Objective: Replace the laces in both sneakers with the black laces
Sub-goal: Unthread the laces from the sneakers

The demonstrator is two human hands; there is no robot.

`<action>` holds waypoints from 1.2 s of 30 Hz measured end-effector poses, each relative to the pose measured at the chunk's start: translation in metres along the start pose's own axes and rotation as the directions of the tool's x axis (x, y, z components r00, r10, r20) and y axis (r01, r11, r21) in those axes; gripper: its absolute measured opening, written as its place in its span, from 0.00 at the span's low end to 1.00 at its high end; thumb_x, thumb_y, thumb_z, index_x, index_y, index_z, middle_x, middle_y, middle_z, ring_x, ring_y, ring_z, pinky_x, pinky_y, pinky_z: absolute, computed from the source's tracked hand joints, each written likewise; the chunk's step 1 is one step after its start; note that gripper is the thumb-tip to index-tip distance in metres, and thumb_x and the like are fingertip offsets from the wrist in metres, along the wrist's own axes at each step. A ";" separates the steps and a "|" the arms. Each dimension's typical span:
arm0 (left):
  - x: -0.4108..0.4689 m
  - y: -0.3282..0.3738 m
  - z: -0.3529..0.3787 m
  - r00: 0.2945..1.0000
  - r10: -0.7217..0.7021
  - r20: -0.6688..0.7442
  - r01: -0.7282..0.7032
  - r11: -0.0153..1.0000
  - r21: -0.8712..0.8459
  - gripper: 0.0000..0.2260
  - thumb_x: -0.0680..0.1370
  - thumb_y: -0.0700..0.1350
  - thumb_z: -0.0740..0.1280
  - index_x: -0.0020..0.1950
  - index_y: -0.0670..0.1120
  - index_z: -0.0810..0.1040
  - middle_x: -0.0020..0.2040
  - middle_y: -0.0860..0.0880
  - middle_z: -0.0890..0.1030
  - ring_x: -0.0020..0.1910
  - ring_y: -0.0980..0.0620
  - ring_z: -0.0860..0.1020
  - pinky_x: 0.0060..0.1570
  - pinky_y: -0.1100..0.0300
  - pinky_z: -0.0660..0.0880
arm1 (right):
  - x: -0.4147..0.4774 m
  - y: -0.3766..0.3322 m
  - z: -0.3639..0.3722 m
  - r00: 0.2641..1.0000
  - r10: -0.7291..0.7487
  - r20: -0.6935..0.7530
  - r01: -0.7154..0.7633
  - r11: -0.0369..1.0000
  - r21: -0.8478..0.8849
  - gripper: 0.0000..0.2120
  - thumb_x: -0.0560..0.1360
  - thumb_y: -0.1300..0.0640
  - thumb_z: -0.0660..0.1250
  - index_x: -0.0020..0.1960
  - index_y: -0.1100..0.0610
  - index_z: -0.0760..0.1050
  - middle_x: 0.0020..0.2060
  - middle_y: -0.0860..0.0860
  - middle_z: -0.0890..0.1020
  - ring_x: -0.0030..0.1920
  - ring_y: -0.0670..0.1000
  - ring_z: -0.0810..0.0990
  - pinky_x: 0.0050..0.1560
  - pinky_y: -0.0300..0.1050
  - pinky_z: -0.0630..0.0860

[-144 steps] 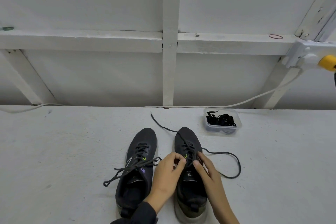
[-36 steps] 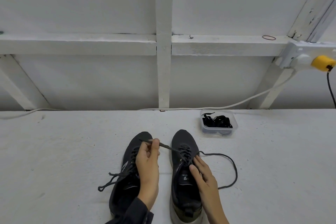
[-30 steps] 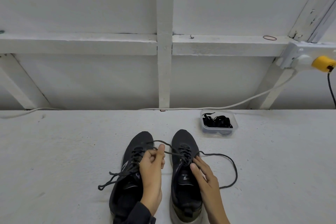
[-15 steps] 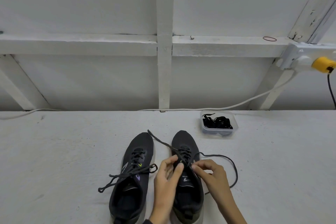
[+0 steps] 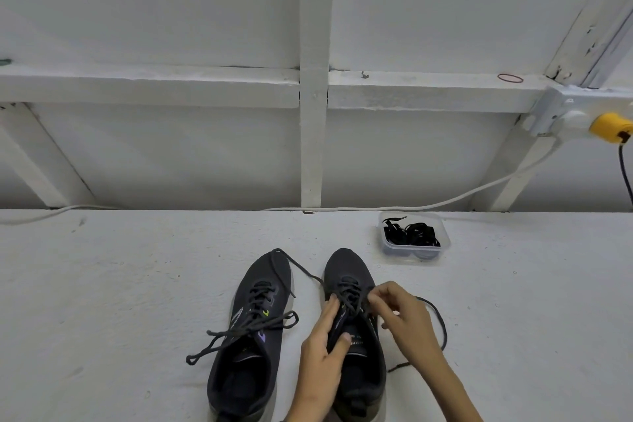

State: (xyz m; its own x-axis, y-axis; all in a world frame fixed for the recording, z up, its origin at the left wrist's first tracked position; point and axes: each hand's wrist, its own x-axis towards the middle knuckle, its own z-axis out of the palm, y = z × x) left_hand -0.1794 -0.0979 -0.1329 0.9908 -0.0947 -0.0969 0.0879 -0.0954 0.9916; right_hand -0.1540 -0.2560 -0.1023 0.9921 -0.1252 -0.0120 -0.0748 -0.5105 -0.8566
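Two dark sneakers stand side by side on the white floor, toes away from me. The left sneaker (image 5: 251, 329) has its grey lace untied, with ends trailing to the left. My left hand (image 5: 323, 349) holds the left edge of the right sneaker (image 5: 349, 271), thumb inside by the tongue. My right hand (image 5: 400, 319) pinches the grey lace (image 5: 440, 329) at the sneaker's eyelets. One end of that lace lies across the left sneaker's toe, the other loops on the floor at the right. Black laces (image 5: 411, 233) lie coiled in a clear plastic tub (image 5: 414, 259) beyond the right sneaker.
A white wall with wooden framing (image 5: 313, 89) rises behind the floor's far edge. A white cable (image 5: 455, 199) runs along its base up to a socket box with a yellow plug (image 5: 609, 125) at the right. A red rubber band (image 5: 510, 78) lies on the ledge.
My left hand let go of the lace end, which now lies across the left sneaker's toe, and moved onto the right sneaker's side. My right hand shifted up to the eyelets.
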 end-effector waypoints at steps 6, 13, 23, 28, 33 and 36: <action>0.002 -0.003 0.001 1.000 0.007 0.011 -0.007 1.000 0.025 0.27 0.79 0.33 0.64 0.68 0.62 0.64 0.74 0.59 0.65 0.74 0.63 0.61 0.75 0.61 0.58 | -0.007 0.003 -0.014 0.980 0.086 0.177 -0.121 0.973 0.197 0.02 0.73 0.58 0.74 0.42 0.56 0.85 0.41 0.48 0.86 0.41 0.48 0.82 0.37 0.40 0.78; 0.003 -0.006 0.002 0.999 0.004 0.042 -0.007 0.998 0.070 0.26 0.79 0.33 0.62 0.74 0.52 0.63 0.76 0.56 0.62 0.75 0.62 0.57 0.72 0.70 0.54 | 0.005 -0.008 -0.013 0.992 0.103 0.076 -0.118 0.968 0.221 0.05 0.76 0.65 0.68 0.41 0.62 0.79 0.29 0.46 0.80 0.32 0.43 0.77 0.32 0.39 0.73; 0.003 -0.007 0.002 1.000 -0.002 0.013 0.001 0.998 0.061 0.26 0.79 0.32 0.61 0.75 0.50 0.64 0.76 0.58 0.62 0.68 0.78 0.57 0.69 0.76 0.55 | 0.001 -0.008 -0.021 0.952 0.096 0.289 -0.175 0.949 0.261 0.05 0.74 0.59 0.73 0.43 0.61 0.83 0.33 0.48 0.83 0.33 0.46 0.78 0.32 0.39 0.74; 0.003 -0.007 0.004 1.000 0.001 0.004 -0.001 0.999 0.047 0.26 0.79 0.32 0.61 0.74 0.51 0.64 0.75 0.58 0.63 0.72 0.71 0.58 0.70 0.74 0.55 | 0.008 -0.004 -0.021 0.976 0.134 0.172 -0.181 0.938 0.297 0.07 0.75 0.64 0.70 0.38 0.62 0.81 0.32 0.53 0.81 0.32 0.50 0.77 0.31 0.40 0.71; 0.003 -0.005 0.003 1.000 0.013 0.002 -0.013 0.998 0.061 0.26 0.79 0.31 0.61 0.75 0.50 0.64 0.75 0.58 0.63 0.71 0.73 0.58 0.69 0.76 0.55 | 0.018 -0.011 -0.030 0.978 0.197 0.071 -0.209 0.894 0.396 0.08 0.77 0.61 0.68 0.40 0.61 0.80 0.33 0.51 0.81 0.33 0.50 0.76 0.30 0.40 0.70; 0.003 -0.005 0.003 1.000 0.015 -0.009 -0.015 0.998 0.060 0.26 0.79 0.31 0.61 0.75 0.49 0.64 0.75 0.56 0.64 0.74 0.65 0.60 0.70 0.74 0.56 | 0.009 -0.013 -0.028 0.934 0.186 0.305 -0.271 0.924 0.268 0.05 0.74 0.57 0.73 0.44 0.59 0.84 0.38 0.56 0.83 0.34 0.49 0.78 0.31 0.39 0.71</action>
State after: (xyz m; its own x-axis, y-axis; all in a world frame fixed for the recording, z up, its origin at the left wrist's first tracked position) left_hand -0.1775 -0.1008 -0.1384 0.9929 -0.0876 -0.0811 0.0670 -0.1530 0.9860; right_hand -0.1464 -0.2742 -0.0772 0.9437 0.0477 -0.3274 -0.3110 -0.2099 -0.9270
